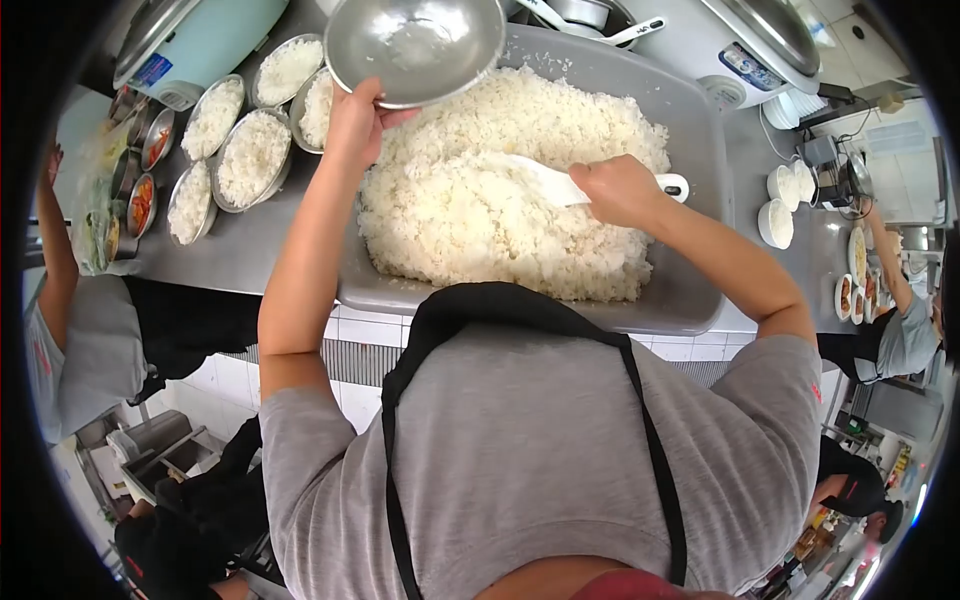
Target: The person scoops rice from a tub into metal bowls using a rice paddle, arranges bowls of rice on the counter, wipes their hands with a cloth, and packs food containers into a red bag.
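My left hand grips the rim of a metal bowl, holding it tilted over the far left edge of the tub. Only a few whitish traces show inside the bowl. In my right hand is a white rice paddle, its handle end poking out past my fist. The paddle's blade is partly sunk in a big heap of cooked rice. This heap lies in a wide grey tub in front of me.
Several metal bowls of rice stand left of the tub, near bowls of orange-red food. Rice cookers flank the tub's far side. White bowls sit at the right. Other people work on both sides and behind.
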{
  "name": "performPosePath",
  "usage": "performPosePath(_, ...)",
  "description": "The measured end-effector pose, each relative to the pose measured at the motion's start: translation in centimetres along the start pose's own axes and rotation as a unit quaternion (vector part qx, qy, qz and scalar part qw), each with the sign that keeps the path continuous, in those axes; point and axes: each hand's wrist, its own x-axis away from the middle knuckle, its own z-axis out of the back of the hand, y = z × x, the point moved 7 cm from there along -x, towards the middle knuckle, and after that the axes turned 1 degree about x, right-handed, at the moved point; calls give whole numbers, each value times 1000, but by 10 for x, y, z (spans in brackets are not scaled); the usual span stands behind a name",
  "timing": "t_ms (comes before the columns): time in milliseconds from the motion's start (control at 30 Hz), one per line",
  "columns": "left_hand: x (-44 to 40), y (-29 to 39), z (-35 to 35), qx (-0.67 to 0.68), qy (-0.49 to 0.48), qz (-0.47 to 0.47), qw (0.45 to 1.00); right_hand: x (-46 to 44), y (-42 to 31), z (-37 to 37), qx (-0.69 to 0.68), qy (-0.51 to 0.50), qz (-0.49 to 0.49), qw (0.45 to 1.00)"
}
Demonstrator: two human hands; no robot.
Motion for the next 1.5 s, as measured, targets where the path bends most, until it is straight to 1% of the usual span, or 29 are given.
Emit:
performPosePath(33, 3, -6, -4, -2, -2, 37, 999, 4, 1, 2, -3, 0, -3, 1000)
performPosePath(67, 7, -6, -9, -4, -4, 39, 999, 7, 1, 2, -15, -22, -1, 1000)
performPosePath(133, 21, -5, -22, -83, -3, 69, 994, 13, 5, -4, -28, -47, -2, 999)
performPosePath(200, 20, -11, -21, -83, -6, 71, 994, 18, 15, -8, -123, -24, -20, 992)
performPosePath(233, 22, -8, -24, -110, -11, 61, 992, 22, 21, -7, -121, -25, -21, 992)
performPosePath(300, 24, -4, -26, -137, -19, 50, 989, 26, 37, 6, -143, 21, -36, 989)
performPosePath(367, 24, -8, -32, -115, -44, 89, 988, 27, 52, 45, -129, 104, -51, 985)
performPosePath(400, 26, -8, -36, -117, -51, 87, 988, 29, 52, 71, -43, 167, -45, 984)
performPosePath(433, 29, -15, -42, -99, -64, 119, 986, 29, 46, 97, 46, 226, -40, 972)
performPosePath(467, 33, -21, -48, -82, -77, 150, 982, 25, 40, 114, 49, 230, -47, 971)
performPosePath(533, 40, -24, -58, -63, -92, 165, 980, 16, 25, 140, 201, 207, -59, 956)
performPosePath(567, 44, -26, -58, -40, -90, 186, 978, 21, 27, 148, 203, 208, -62, 955)
performPosePath(633, 46, -30, -52, -29, -82, 220, 972, 36, 23, 171, 247, 285, -35, 925)
performPosePath(700, 44, -23, -46, -36, -80, 198, 976, 57, 47, 182, 275, 238, -115, 925)
performPosePath(767, 39, -25, -34, -38, -78, 158, 984, 73, 78, 146, 305, 113, -145, 935)
performPosePath(833, 34, -23, -29, -16, -62, 161, 985, 101, 105, 77, 297, -72, -146, 941)
performPosePath(900, 28, -20, -26, 30, -37, 142, 989, 132, 86, 30, 208, -209, -117, 948)
performPosePath(967, 21, -19, -25, 65, -50, 138, 987, 147, 69, 1, 114, -249, -148, 951)
performPosePath(1000, 18, -22, -22, 74, -45, 145, 986, 149, 57, -8, 110, -254, -151, 949)
performPosePath(1067, 18, -18, -25, 79, -52, 149, 984, 143, 37, -14, 13, -218, -190, 957)
performPosePath(1100, 19, -15, -26, 81, -56, 148, 984, 141, 31, -18, 13, -218, -190, 957)
performPosePath(1167, 21, -12, -28, 91, -52, 151, 983, 137, 19, -29, -58, -225, -201, 952)
performPosePath(1200, 22, -11, -29, 102, -49, 155, 981, 132, 13, -37, -60, -224, -201, 952)
performPosePath(1267, 24, -7, -35, 90, -55, 137, 985, 115, 1, -46, -127, -142, -183, 965)
performPosePath(1300, 26, -5, -36, 80, -58, 118, 988, 109, -6, -53, -127, -142, -181, 965)
performPosePath(1367, 21, -17, -26, 77, -47, 128, 988, 97, -13, -61, -207, -142, -192, 949)
performPosePath(1400, 21, -20, -23, 75, -37, 140, 987, 96, -11, -59, -201, -141, -188, 951)
performPosePath(1433, 23, -20, -20, 77, -31, 135, 987, 97, -7, -53, -193, -99, -180, 959)
performPosePath(1500, 27, -15, -20, 9, -24, 114, 993, 99, 1, -39, -169, -33, -166, 971)
